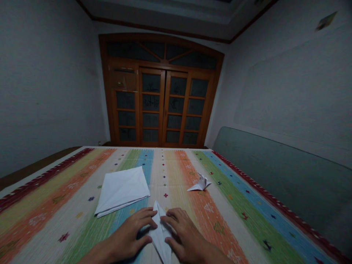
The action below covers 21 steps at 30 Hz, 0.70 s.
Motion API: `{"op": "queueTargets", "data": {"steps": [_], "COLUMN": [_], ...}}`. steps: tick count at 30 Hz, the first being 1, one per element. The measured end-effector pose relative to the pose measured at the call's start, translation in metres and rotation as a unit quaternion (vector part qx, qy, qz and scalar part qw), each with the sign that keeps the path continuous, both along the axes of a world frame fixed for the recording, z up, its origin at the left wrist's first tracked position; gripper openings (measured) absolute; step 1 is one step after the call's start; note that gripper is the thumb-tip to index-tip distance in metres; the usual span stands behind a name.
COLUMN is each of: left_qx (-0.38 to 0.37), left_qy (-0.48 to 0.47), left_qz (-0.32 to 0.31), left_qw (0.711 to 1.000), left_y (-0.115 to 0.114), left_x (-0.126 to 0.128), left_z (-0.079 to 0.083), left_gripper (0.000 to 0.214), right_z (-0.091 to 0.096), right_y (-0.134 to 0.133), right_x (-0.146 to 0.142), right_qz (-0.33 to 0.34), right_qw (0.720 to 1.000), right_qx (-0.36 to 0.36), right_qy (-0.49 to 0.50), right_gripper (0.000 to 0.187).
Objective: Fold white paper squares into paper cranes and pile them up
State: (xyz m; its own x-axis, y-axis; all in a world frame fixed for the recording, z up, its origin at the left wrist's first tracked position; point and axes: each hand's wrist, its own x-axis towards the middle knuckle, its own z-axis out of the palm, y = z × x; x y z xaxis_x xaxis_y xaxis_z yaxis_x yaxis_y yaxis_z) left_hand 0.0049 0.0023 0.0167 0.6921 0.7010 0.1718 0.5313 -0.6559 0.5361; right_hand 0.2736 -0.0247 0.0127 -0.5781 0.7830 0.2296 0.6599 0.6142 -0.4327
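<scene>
My left grip [139, 229] and right grip [181, 229], digits apart, unclamped, touch opposite sides of the narrow, pointed, white folded paper [158, 237].

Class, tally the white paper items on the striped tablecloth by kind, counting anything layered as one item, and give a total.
Origami crane: 1
Narrow, pointed folded paper: 1
Flat, four-sided layered paper: 1
Total: 3

Dimly lit pale walls [49, 80] are broken by wood-framed glazed doors [162, 110] beneath an arched transom [165, 51]; a grey-green panel [275, 176] is seen at right.
</scene>
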Motion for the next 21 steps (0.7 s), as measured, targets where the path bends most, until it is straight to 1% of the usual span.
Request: {"op": "queueTargets", "data": {"steps": [2,4,6,9,12,13,14,17,18,19,21], "left_qx": [0.020,0.042,0.060,0.077,0.069,0.063,0.055,0.048,0.054,0.064,0.080], "left_qy": [-0.005,-0.010,-0.015,-0.026,-0.030,-0.030,-0.030,-0.027,-0.024,-0.022,-0.019], "left_qz": [0.004,0.006,0.007,0.009,0.007,0.005,0.003,-0.002,-0.001,0.001,0.004], "left_qw": [1.000,0.999,0.998,0.997,0.997,0.998,0.998,0.999,0.998,0.998,0.997], "left_y": [-0.002,-0.003,-0.003,-0.006,-0.009,-0.011,-0.012,-0.013,-0.013,-0.013,-0.013], "left_x": [0.001,0.004,0.007,0.013,0.017,0.017,0.018,0.018,0.017,0.017,0.017], "left_z": [-0.001,-0.003,-0.003,0.001,0.007,0.008,0.009,0.009,0.008,0.008,0.008], "left_gripper": [0.030,0.032,0.034,0.034,0.032,0.032,0.033,0.035,0.035,0.035,0.033], "right_z": [-0.005,-0.010,-0.013,-0.009,-0.003,-0.001,-0.001,-0.002,-0.002,-0.002,0.001], "right_y": [0.000,0.001,0.002,0.000,-0.002,-0.002,-0.002,0.000,0.000,0.000,-0.001], "right_x": [0.000,0.000,0.001,0.002,0.002,0.002,0.002,0.004,0.005,0.005,0.005], "right_qz": [-0.015,-0.010,0.014,0.042,0.046,0.046,0.047,0.054,0.058,0.065,0.085], "right_qw": [0.999,0.998,0.997,0.996,0.995,0.995,0.995,0.994,0.993,0.992,0.991], "right_qx": [0.019,0.023,0.022,0.017,-0.017,-0.033,-0.047,-0.076,-0.082,-0.085,-0.082], "right_qy": [0.035,0.057,0.070,0.083,0.082,0.076,0.069,0.058,0.060,0.064,0.067], "right_gripper": [0.043,0.029,0.026,0.025,0.019,0.019,0.026,0.058,0.065,0.067,0.062]}}
